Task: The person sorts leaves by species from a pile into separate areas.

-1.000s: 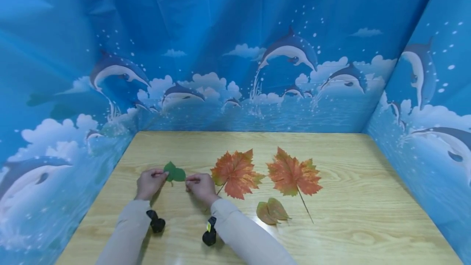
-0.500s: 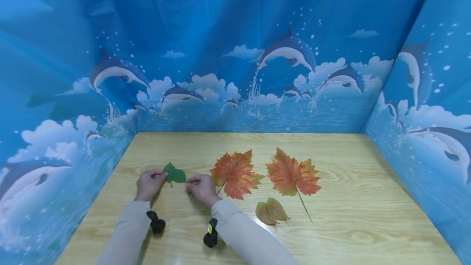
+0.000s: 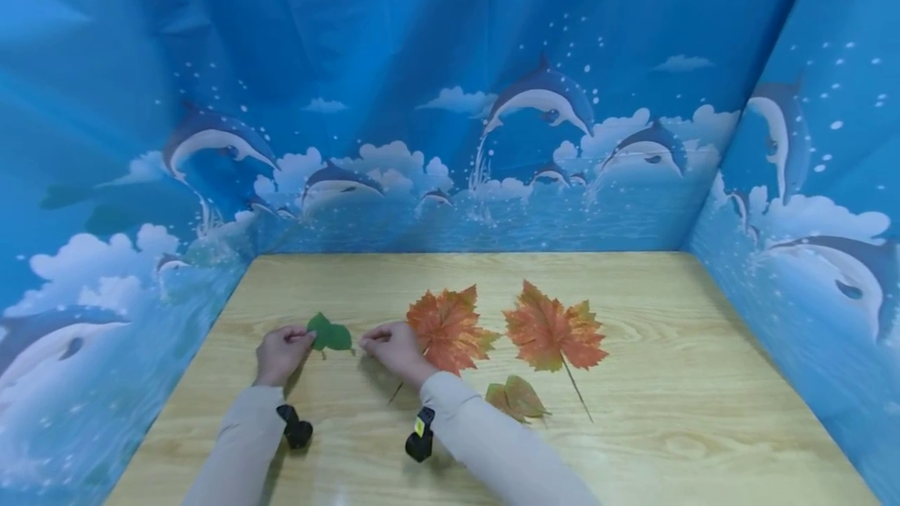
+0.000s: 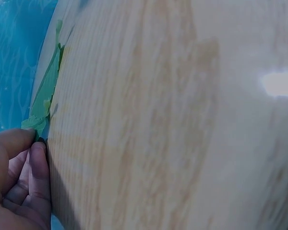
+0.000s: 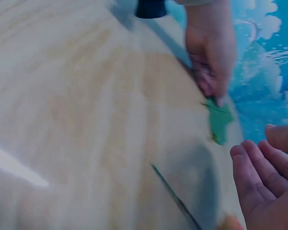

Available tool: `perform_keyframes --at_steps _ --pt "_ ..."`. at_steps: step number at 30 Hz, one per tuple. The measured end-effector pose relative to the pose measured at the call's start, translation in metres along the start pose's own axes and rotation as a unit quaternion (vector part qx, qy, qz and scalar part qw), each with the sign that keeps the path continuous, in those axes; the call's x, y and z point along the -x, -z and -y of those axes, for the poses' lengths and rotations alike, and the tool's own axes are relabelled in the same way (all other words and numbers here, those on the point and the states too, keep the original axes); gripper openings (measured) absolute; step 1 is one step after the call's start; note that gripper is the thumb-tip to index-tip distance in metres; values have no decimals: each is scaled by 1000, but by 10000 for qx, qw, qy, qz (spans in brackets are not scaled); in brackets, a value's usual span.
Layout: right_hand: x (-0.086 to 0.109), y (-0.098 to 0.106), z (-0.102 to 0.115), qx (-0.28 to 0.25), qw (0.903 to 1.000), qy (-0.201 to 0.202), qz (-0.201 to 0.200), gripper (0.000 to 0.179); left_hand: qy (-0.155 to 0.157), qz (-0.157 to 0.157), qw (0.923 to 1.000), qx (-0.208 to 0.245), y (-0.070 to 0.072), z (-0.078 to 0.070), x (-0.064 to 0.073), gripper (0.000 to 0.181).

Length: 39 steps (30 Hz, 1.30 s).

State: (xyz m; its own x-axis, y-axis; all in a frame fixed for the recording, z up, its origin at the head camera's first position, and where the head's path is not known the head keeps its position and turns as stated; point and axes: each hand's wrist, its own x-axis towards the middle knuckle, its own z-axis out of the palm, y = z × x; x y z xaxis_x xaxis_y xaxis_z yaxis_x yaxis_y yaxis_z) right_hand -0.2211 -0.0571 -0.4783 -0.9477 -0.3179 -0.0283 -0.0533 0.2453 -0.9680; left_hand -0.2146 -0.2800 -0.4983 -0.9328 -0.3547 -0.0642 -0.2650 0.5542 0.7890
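My left hand (image 3: 281,354) pinches the left edge of a pair of green artificial leaves (image 3: 330,334) between thumb and fingers. In the left wrist view the green leaf (image 4: 47,88) shows nearly edge-on beyond the fingertips. My right hand (image 3: 397,351) is just right of the leaves, with a small gap between its fingertips and them. Thumb and fingers of the right hand (image 5: 269,177) are apart and hold nothing in the right wrist view. Part of an orange maple leaf (image 3: 453,326) is hidden behind this hand, and its stem (image 5: 175,196) sticks out below.
Another orange maple leaf (image 3: 551,326) lies to the right, its stem toward me. A pair of brownish-green leaves (image 3: 523,397) lies below, partly covered by the right sleeve (image 3: 502,436). Dolphin-printed blue sheets (image 3: 394,115) stand around the wood-grain table (image 3: 668,381).
My right hand has let go of the green leaves' right side and moved a little right and up. The left hand keeps its pinch. The head view has turned slightly right.
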Motion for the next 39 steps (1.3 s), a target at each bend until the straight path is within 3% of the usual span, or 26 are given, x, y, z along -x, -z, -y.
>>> perform_keyframes --at_steps 8,15,22,29,39 --pt "10 69 6 397 9986 -34 -352 19 41 20 10000 83 1 1 0 31" --pt "40 144 -13 307 9921 -329 -1173 25 -15 -35 9999 105 0 0 0 30" --pt "77 199 -34 659 9785 -596 -1859 30 -126 -97 9998 -134 0 1 -3 29" --pt "111 226 -51 1160 9609 -873 -2360 31 -153 -146 9996 -160 0 -1 0 29" --pt "146 230 -74 2135 9445 -1129 -2229 27 -122 -213 9995 -179 -1 -2 3 29"
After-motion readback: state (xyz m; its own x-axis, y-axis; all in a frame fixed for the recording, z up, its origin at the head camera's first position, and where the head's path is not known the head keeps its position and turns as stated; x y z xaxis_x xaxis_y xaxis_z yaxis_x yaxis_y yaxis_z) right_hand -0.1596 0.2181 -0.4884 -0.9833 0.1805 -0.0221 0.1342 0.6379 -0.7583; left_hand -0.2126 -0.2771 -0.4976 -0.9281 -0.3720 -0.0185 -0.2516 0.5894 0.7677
